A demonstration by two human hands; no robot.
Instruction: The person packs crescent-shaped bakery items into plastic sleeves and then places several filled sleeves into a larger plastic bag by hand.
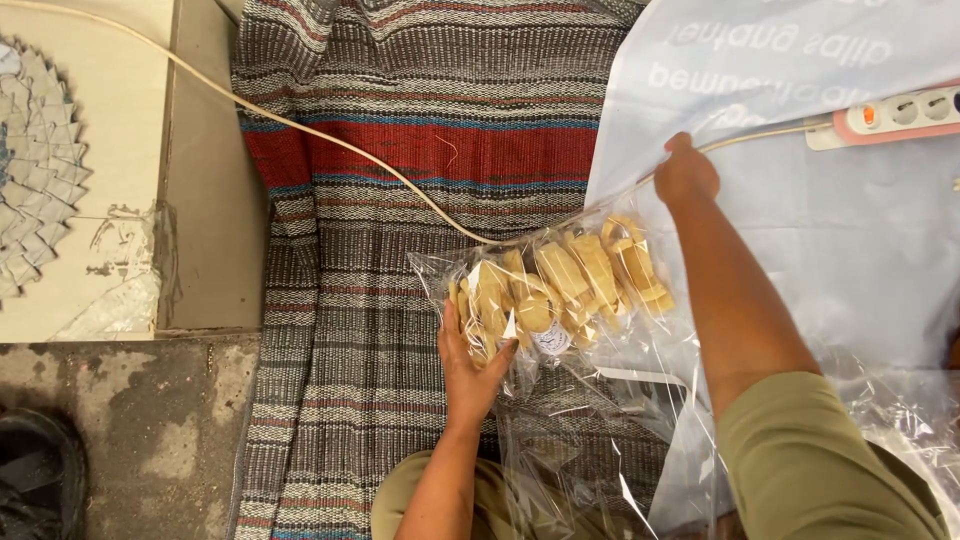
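Observation:
A clear plastic bag [560,285] full of tan, curled crackers lies on a striped woven mat [400,150]. My left hand [470,365] presses against the bag's near left end, fingers spread on the plastic. My right hand [686,172] reaches over the bag's far right end and pinches the plastic edge there, beside a cream cable [330,140]. Both arms wear olive sleeves.
A pale blue printed sheet [860,240] covers the right side, with a white power strip [890,115] on it. More clear bags [590,450] lie near my lap. A board with a folded paper fan shape [35,160] is at left, a dark shoe [35,470] at bottom left.

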